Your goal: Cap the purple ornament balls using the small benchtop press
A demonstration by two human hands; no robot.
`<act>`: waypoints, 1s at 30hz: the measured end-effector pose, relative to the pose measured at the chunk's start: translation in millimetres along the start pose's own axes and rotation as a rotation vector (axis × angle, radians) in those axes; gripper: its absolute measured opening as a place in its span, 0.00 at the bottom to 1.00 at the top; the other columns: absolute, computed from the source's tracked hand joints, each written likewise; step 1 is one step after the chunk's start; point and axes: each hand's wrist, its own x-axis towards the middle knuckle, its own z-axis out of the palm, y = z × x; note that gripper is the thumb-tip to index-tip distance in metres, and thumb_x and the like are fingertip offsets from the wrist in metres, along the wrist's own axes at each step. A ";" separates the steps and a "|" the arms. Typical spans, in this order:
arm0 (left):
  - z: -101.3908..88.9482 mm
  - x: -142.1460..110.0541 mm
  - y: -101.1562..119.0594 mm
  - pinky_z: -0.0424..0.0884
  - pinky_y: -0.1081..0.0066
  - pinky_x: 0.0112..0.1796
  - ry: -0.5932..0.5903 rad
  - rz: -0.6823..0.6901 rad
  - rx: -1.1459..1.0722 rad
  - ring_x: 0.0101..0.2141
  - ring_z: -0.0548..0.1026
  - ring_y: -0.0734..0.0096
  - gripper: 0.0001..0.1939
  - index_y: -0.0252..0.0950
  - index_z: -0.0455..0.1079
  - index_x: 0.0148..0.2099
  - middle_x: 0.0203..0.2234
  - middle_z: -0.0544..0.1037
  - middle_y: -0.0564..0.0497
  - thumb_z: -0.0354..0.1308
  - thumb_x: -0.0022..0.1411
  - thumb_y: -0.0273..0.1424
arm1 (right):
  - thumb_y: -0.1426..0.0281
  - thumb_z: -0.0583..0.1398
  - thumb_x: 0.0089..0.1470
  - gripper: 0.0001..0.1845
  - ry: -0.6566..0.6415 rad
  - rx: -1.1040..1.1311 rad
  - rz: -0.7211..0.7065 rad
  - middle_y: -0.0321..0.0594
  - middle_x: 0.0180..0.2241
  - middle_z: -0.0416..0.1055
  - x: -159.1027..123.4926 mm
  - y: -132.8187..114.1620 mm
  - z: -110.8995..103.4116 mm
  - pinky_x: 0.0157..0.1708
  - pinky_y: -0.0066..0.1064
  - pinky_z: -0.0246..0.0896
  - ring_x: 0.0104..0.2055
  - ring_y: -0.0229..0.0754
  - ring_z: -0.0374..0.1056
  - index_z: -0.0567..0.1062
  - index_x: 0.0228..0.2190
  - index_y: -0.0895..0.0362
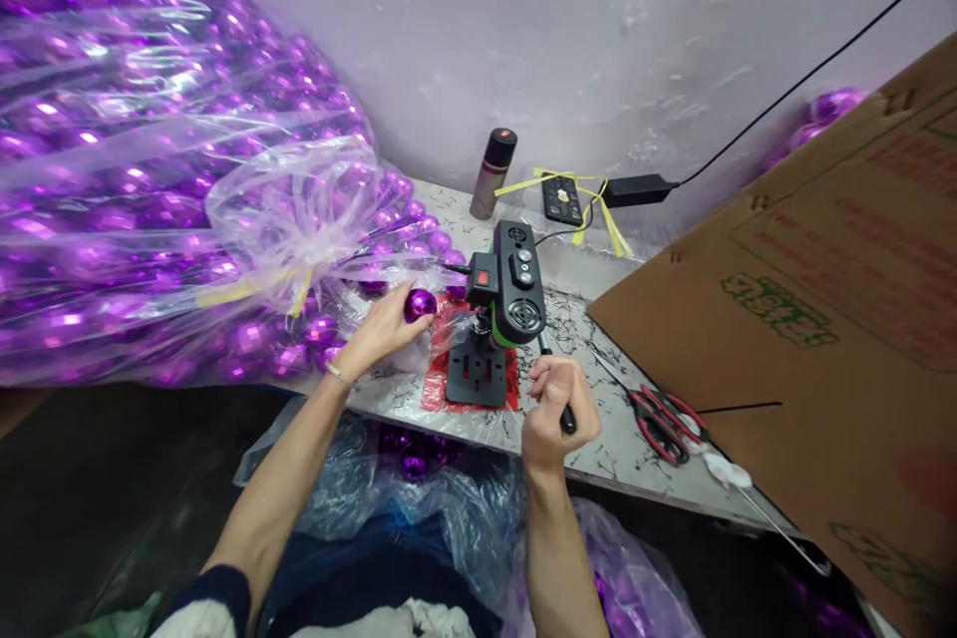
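My left hand (pixel 380 327) pinches a shiny purple ball ornament (pixel 420 306) between thumb and fingers, just left of a small black bench machine (pixel 518 291). My right hand (pixel 554 411) is wrapped round the black-gripped lever (pixel 568 419) at the machine's right side. A red switch (pixel 482 277) sits on the machine's left housing. Its slotted black base plate (pixel 477 384) rests on a piece of red plastic (pixel 435 394). The part of the machine under its head is partly hidden.
A tied clear bag of purple balls (pixel 150 150) fills the left. A spray can (pixel 493 174), phone (pixel 560 199) and power adapter (pixel 637 190) are at the back. Red-handled scissors (pixel 665 424) lie beside a cardboard box (pixel 807 319). Another plastic bag (pixel 478 488) hangs below the table edge.
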 end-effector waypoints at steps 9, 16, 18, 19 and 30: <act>86.2 -86.4 31.2 0.81 0.59 0.53 0.065 -0.148 -0.713 0.49 0.84 0.57 0.29 0.39 0.69 0.60 0.53 0.83 0.42 0.70 0.63 0.45 | 0.67 0.55 0.72 0.24 -0.008 -0.034 0.093 0.31 0.20 0.61 17.5 -18.0 2.6 0.27 0.32 0.58 0.26 0.36 0.66 0.64 0.21 0.53; 116.3 -70.5 35.6 0.78 0.50 0.57 0.052 -0.087 -0.500 0.54 0.81 0.50 0.28 0.40 0.71 0.59 0.53 0.82 0.42 0.73 0.60 0.41 | 0.69 0.54 0.72 0.23 -0.021 -0.031 0.068 0.31 0.21 0.62 11.8 -15.7 1.2 0.28 0.32 0.59 0.26 0.36 0.66 0.65 0.22 0.53; 114.9 -65.9 34.8 0.77 0.50 0.57 0.048 -0.053 -0.438 0.54 0.81 0.49 0.29 0.40 0.71 0.60 0.53 0.82 0.42 0.74 0.60 0.41 | 0.70 0.54 0.72 0.23 -0.023 -0.035 0.070 0.31 0.21 0.63 10.4 -14.8 1.0 0.29 0.33 0.59 0.26 0.36 0.66 0.65 0.22 0.53; 114.3 -63.8 34.5 0.77 0.50 0.56 0.046 -0.037 -0.415 0.54 0.81 0.50 0.29 0.40 0.71 0.60 0.53 0.82 0.42 0.74 0.61 0.41 | 0.70 0.54 0.72 0.22 -0.023 -0.035 0.069 0.32 0.21 0.63 9.7 -14.3 0.9 0.29 0.33 0.59 0.26 0.36 0.66 0.65 0.22 0.53; 124.5 -58.0 38.1 0.79 0.52 0.54 0.066 0.105 -0.307 0.53 0.82 0.49 0.30 0.39 0.69 0.62 0.53 0.82 0.41 0.73 0.63 0.42 | 0.72 0.55 0.71 0.21 -0.017 -0.045 0.021 0.32 0.22 0.65 4.9 -9.0 0.4 0.29 0.33 0.59 0.27 0.36 0.67 0.66 0.23 0.53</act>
